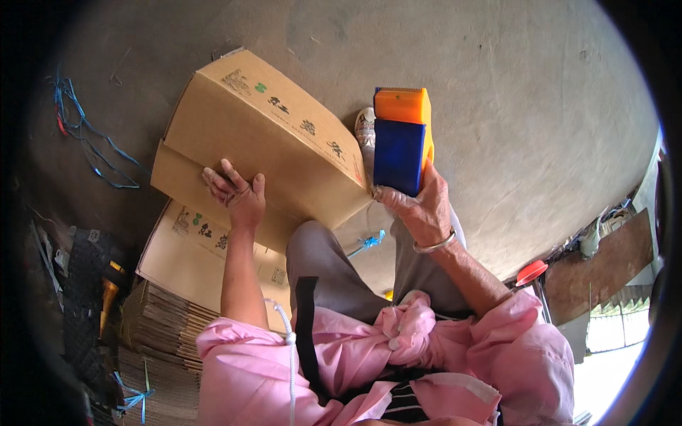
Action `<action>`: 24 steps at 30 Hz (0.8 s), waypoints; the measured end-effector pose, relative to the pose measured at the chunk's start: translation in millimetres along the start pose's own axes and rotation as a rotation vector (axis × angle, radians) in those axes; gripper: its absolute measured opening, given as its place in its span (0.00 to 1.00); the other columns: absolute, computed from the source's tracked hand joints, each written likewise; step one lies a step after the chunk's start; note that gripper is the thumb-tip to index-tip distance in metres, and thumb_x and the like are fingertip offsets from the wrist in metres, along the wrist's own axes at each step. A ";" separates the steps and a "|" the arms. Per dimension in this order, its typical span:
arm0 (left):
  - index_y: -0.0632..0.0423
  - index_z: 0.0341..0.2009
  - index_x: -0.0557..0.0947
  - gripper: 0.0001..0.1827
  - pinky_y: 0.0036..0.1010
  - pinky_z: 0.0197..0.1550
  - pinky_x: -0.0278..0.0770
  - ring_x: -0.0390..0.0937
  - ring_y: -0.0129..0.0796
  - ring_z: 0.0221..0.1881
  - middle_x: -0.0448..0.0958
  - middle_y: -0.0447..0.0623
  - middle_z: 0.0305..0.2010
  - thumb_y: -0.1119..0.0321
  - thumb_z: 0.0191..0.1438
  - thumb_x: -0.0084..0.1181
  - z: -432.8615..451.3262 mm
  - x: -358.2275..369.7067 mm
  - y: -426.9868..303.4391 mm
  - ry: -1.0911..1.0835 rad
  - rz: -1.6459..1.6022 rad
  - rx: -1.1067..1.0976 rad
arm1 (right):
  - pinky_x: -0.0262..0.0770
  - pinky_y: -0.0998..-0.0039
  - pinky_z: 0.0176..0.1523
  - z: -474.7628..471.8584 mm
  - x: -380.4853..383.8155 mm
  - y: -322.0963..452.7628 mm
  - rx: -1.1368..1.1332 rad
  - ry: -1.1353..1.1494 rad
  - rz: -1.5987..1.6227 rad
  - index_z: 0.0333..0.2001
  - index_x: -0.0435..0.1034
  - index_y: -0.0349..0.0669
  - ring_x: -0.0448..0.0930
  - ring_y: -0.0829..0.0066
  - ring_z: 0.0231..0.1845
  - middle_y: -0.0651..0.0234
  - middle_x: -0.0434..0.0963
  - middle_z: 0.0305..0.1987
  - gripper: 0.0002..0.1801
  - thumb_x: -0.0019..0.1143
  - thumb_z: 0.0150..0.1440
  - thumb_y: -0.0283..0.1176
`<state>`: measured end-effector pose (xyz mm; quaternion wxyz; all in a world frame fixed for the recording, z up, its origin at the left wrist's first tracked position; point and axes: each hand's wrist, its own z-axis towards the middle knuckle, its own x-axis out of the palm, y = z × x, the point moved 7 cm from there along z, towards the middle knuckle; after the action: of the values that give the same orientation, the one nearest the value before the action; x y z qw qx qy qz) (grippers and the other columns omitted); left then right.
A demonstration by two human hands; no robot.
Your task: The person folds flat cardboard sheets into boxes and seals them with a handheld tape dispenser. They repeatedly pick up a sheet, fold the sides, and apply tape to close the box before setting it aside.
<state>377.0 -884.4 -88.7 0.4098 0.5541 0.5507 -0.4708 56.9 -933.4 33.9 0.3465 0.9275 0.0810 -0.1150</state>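
Observation:
A brown cardboard box (261, 138) with printed characters lies tilted before my knees. My left hand (240, 194) rests on its side near a flap seam, fingers spread, holding nothing. In my right hand (421, 205) is a blue and orange packing tape dispenser (399, 154), raised beside the box's right corner, with its toothed edge pointing away from me. Whether tape is loaded cannot be seen. Under the box, at the left, another printed cardboard sheet (176, 261) lies on a stack of flattened cardboard boxes (165, 319).
Blue plastic strapping (101, 138) lies on the concrete floor (506, 106) at the left, and a knotted blue piece (369, 242) lies between my legs. A red plastic object (531, 272) and a brown board (602, 266) are at the right. Dark clutter (85, 277) stands at the left edge.

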 end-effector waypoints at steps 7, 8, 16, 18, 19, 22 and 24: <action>0.60 0.65 0.40 0.47 0.57 0.61 0.44 0.38 0.74 0.65 0.36 0.80 0.64 0.46 0.56 0.47 1.5 -5.6 0.8 0.075 -0.011 -0.102 | 0.73 0.70 0.42 13.2 8.1 -13.0 0.004 0.269 -0.076 0.41 0.69 0.37 0.78 0.68 0.34 0.62 0.77 0.31 0.29 0.72 0.35 0.37; 0.60 0.65 0.40 0.46 0.56 0.62 0.45 0.39 0.73 0.65 0.36 0.80 0.63 0.47 0.56 0.47 4.1 -8.9 -0.6 0.109 -0.044 -0.140 | 0.73 0.70 0.43 13.0 7.8 -14.8 -0.014 0.311 -0.089 0.40 0.69 0.37 0.78 0.67 0.34 0.62 0.77 0.31 0.29 0.72 0.34 0.37; 0.57 0.64 0.52 0.47 0.39 0.64 0.51 0.51 0.48 0.67 0.51 0.62 0.65 0.42 0.51 0.56 32.9 -89.8 -75.6 0.343 -1.331 -0.554 | 0.68 0.67 0.52 4.0 1.4 -15.8 -0.264 0.516 -0.208 0.45 0.69 0.40 0.74 0.63 0.43 0.62 0.75 0.37 0.34 0.72 0.30 0.34; 0.56 0.63 0.56 0.45 0.35 0.64 0.52 0.54 0.41 0.66 0.56 0.55 0.64 0.42 0.49 0.58 44.4 -119.8 -106.4 0.446 -1.614 -0.401 | 0.64 0.66 0.57 1.3 0.0 -8.7 -0.409 0.493 -0.232 0.47 0.69 0.41 0.73 0.61 0.46 0.63 0.75 0.38 0.35 0.73 0.30 0.32; 0.56 0.62 0.58 0.44 0.35 0.64 0.52 0.56 0.40 0.65 0.59 0.53 0.63 0.44 0.49 0.59 46.5 -129.7 -115.8 0.514 -1.598 -0.371 | 0.62 0.65 0.58 0.5 -0.4 -7.3 -0.441 0.495 -0.223 0.47 0.69 0.42 0.72 0.61 0.47 0.64 0.75 0.39 0.35 0.72 0.30 0.31; 0.55 0.57 0.67 0.36 0.34 0.61 0.58 0.61 0.37 0.61 0.65 0.50 0.58 0.51 0.48 0.62 57.5 -155.1 -132.2 0.526 -1.583 -0.202 | 0.58 0.63 0.62 -2.1 -1.1 -4.0 -0.516 0.515 -0.220 0.49 0.69 0.44 0.71 0.60 0.51 0.65 0.76 0.43 0.36 0.72 0.31 0.27; 0.55 0.54 0.70 0.32 0.33 0.59 0.62 0.63 0.36 0.60 0.66 0.49 0.56 0.53 0.48 0.63 62.0 -165.4 -136.7 0.506 -1.510 -0.089 | 0.56 0.62 0.63 -4.1 -1.2 -1.3 -0.575 0.520 -0.226 0.49 0.69 0.44 0.71 0.59 0.52 0.65 0.76 0.45 0.36 0.72 0.31 0.25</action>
<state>244.8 -974.0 67.3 -0.1356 0.1046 0.8718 -0.4589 56.1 -929.8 36.4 0.5450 0.7762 0.2960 0.1133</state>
